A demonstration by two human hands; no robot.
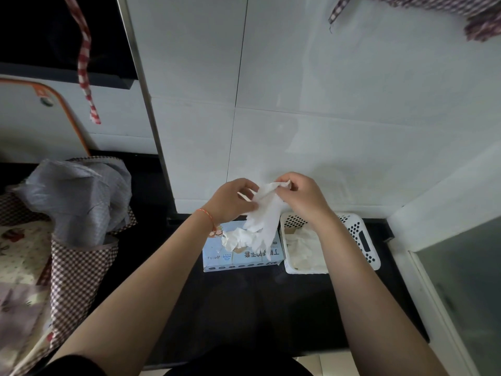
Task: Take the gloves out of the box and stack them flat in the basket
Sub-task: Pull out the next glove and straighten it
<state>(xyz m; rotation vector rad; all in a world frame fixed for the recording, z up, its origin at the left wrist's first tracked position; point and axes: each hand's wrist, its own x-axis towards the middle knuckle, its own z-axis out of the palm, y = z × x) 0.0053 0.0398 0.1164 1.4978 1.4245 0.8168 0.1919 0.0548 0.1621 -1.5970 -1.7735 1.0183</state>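
A white glove (264,213) hangs in the air above the box, cuff up and fingers dangling. My left hand (230,200) pinches its left edge and my right hand (301,196) pinches the cuff from the right. Under it lies the light blue glove box (217,260) on the black counter, with more crumpled white gloves (234,237) sticking out of its opening. Right beside the box stands the white perforated basket (363,240), holding several white gloves (303,248) lying fairly flat; my right forearm hides part of it.
The black counter (244,308) ends at a white tiled wall behind. On the left sits a checked fabric bag (76,267) with grey cloth (76,196) piled on it. A glass panel (466,280) borders the right side. Checked strips hang above.
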